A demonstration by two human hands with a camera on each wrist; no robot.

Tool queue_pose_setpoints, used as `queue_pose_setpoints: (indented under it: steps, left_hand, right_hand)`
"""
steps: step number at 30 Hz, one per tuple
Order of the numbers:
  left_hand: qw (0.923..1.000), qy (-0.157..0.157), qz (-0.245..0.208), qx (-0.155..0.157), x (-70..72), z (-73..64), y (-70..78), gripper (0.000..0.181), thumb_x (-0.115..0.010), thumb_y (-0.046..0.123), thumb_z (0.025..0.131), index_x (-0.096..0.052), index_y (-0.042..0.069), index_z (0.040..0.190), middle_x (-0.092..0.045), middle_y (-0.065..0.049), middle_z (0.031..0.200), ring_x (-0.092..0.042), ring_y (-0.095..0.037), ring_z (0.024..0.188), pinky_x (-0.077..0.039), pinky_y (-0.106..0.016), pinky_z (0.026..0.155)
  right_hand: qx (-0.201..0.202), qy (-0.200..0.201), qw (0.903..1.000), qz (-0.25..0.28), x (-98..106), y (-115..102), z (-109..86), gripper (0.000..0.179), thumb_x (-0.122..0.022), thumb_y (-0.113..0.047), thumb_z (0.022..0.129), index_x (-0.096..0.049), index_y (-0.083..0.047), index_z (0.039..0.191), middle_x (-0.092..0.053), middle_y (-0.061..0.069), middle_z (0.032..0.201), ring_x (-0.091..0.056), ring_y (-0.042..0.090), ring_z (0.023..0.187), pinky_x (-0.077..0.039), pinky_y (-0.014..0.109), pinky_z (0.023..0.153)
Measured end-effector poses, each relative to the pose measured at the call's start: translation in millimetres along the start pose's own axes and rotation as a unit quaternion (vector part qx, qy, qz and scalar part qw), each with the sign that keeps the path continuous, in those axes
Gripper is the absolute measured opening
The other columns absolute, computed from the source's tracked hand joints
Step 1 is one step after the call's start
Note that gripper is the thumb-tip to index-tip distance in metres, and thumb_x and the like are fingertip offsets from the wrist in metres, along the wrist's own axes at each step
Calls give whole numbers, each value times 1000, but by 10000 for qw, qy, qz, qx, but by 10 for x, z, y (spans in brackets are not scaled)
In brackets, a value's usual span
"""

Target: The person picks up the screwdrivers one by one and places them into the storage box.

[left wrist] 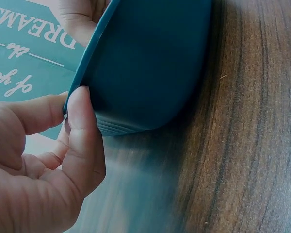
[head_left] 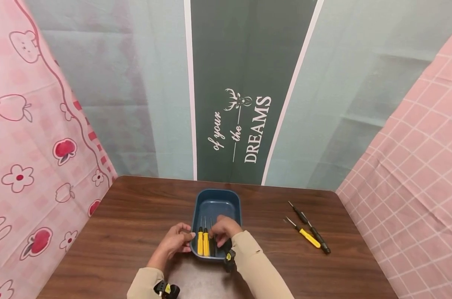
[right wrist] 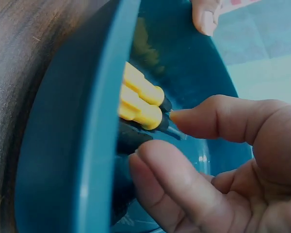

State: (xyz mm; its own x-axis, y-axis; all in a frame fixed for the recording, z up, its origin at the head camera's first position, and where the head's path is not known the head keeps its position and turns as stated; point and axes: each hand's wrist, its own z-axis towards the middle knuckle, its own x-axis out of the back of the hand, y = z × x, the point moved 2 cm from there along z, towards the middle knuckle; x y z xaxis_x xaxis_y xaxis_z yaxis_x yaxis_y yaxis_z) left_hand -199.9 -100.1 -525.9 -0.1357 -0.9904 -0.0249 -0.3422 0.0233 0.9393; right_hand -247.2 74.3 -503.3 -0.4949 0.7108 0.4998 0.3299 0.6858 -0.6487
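Nearest lie the sleeves (head_left: 261, 265), plain beige cloth, with black-and-yellow wrist straps (head_left: 229, 258) at the cuffs. The left hand (head_left: 175, 240) pinches the tray's rim at about 8 o'clock, thumb and fingertips on either side of the thin lip. The right hand (head_left: 226, 230) reaches over the tray's 4 o'clock side; in its wrist view thumb and finger stand a narrow way apart, with nothing seen between them.

The relation that matters: the black driver (head_left: 212, 246) lies inside the tray, at about 8 o'clock from the right hand and just beside its fingertips, whether touching I cannot tell. Its long axis runs from 6 to 12, tip away from the person. The right hand is the nearer one. On its 9 o'clock side two yellow drivers (head_left: 206, 245) lie alongside, pointing the same way, with smooth, bright handles, black collars and thin shafts.

The tray (head_left: 220, 208) is blue, smooth-walled and deep, a rectangle with rounded corners. Well off at its 3 o'clock lie a loose yellow driver (head_left: 309, 238) and what look like two loose black ones (head_left: 320, 240), tips toward 10 or 11. All rest on the table (head_left: 98, 257), brown with streaky wood grain. Behind, at 12, hangs creased green cloth (head_left: 229, 62) with white lettering.
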Motion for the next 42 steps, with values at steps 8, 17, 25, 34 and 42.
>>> queue_pose_setpoints:
  steps: [8,17,25,34,42]
  left_hand:
    - [10000,-52,44,-54,13,-5,11,33,-60,4,86,-40,-8,110,-49,-12,71,-49,-16,55,-52,-28,49]
    - [9999,-16,-84,-124,-1,14,-13,30,-59,-1,83,-40,-6,106,-46,-9,65,-47,-16,53,-49,-26,46]
    - [9998,13,-117,-129,-4,22,-33,30,-59,-3,80,-41,-4,104,-45,-7,63,-46,-14,52,-48,-25,43]
    - [9998,148,-109,-112,-20,22,-24,30,-61,-1,81,-43,-5,104,-47,-8,64,-46,-14,50,-49,-26,44]
    - [9998,125,-79,-128,-3,45,-49,29,-59,-2,82,-42,-8,105,-48,-9,66,-47,-15,51,-49,-26,45]
  right_hand:
    - [738,173,9947,-693,14,-86,-43,17,-66,-5,75,-51,2,82,-56,14,61,-53,21,44,-52,36,45]
    - [2015,503,9203,-3316,74,-229,-190,47,-79,-13,67,-63,-7,110,-62,4,96,-54,17,82,-48,30,70]
    - [2098,611,9137,-3425,101,-201,-237,54,-82,-13,65,-63,-8,115,-63,5,104,-56,17,88,-49,31,73]
    - [2315,1171,8815,-3945,195,-177,-403,47,-81,-13,63,-65,-12,107,-62,4,96,-56,20,92,-49,33,73]
    - [2269,1254,8844,-3881,270,-130,-514,45,-80,-14,65,-66,-11,107,-60,7,96,-55,20,88,-50,34,73]
